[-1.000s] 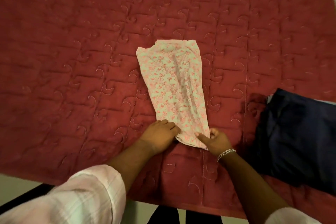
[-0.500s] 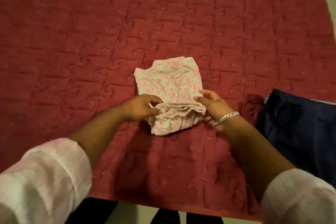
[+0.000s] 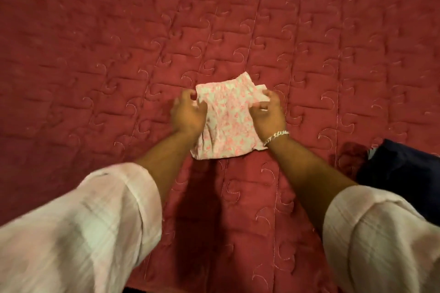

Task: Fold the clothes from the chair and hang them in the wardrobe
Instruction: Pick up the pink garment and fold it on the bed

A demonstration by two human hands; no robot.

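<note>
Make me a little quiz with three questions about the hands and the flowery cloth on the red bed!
1. True or false: the pink flowered cloth lies folded on the red quilt.
2. Which wrist wears the silver bracelet? A) left B) right C) neither
3. Fill in: a dark ____ garment lies to the right of the cloth.

Key:
1. True. The left hand and right hand grip its far corners.
2. B.
3. Blue.
</note>
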